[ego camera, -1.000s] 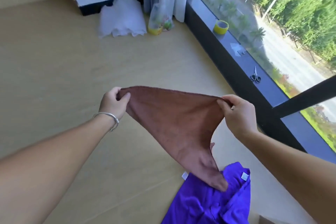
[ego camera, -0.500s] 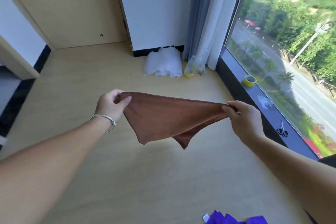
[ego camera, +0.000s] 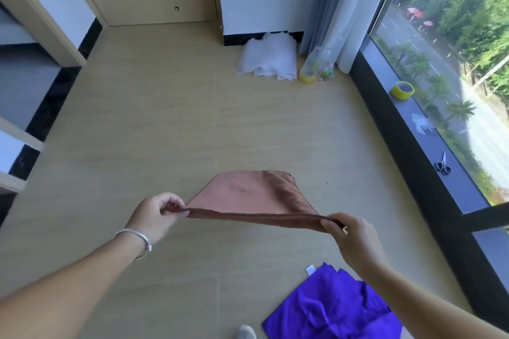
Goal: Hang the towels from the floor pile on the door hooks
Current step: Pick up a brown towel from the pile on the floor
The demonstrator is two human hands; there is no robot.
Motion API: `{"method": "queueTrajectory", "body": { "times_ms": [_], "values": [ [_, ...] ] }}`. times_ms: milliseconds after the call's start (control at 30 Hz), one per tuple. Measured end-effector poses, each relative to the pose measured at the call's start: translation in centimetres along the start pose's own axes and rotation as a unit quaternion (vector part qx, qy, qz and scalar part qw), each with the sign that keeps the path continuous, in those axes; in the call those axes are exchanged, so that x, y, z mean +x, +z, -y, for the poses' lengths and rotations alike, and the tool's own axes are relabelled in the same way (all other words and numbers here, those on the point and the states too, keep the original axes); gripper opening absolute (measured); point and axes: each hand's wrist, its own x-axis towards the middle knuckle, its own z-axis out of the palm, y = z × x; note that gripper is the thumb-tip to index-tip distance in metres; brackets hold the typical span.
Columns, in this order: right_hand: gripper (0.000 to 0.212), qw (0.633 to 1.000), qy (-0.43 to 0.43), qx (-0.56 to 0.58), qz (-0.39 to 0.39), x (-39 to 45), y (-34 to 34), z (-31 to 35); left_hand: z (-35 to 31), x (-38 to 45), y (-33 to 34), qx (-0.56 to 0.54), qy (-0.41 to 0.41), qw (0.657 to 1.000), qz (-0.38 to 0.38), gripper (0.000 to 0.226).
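- The brown towel [ego camera: 249, 195] is held stretched between both hands above the floor [ego camera: 165, 132], its near edge drawn taut and the rest spread away from the person
- One corner is pinched by the curled fingers of the left hand [ego camera: 154, 216], a silver bracelet [ego camera: 136, 242] being worn on that wrist
- The opposite corner is gripped by the right hand [ego camera: 349, 237], fingers closed round the cloth
- A purple towel [ego camera: 333, 308] is seen crumpled on the floor below the right forearm
- A white cloth bundle [ego camera: 267, 59] is seen by the far wall, and scissors [ego camera: 442, 165] on the window sill [ego camera: 429, 151]
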Motion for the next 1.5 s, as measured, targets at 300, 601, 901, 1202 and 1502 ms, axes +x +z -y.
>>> {"method": "queueTrajectory", "body": {
  "times_ms": [300,601,901,1202,1502],
  "values": [
    [0.020,0.992,0.070,-0.063,0.083,-7.3,8.9,-8.5,12.8,-5.2,5.4,0.025,-0.089,0.992,0.085,0.018],
    [0.015,0.985,0.132,-0.070,0.089,-5.0,15.7,-12.1,19.2,-0.4,9.9,0.043,-0.074,0.990,0.112,0.018],
    [0.013,0.988,0.156,0.006,0.020,8.3,24.0,-20.5,25.6,13.4,19.4,0.044,-0.037,0.998,0.041,0.012],
    [0.007,0.989,0.146,-0.007,0.008,23.7,34.9,-31.6,33.1,29.4,32.0,0.171,-0.008,0.985,0.028,0.005],
    [0.042,0.892,-0.319,-0.318,0.047,18.8,37.9,-32.8,36.4,24.6,35.7,0.366,0.425,0.823,0.089,0.052]
  ]
}}
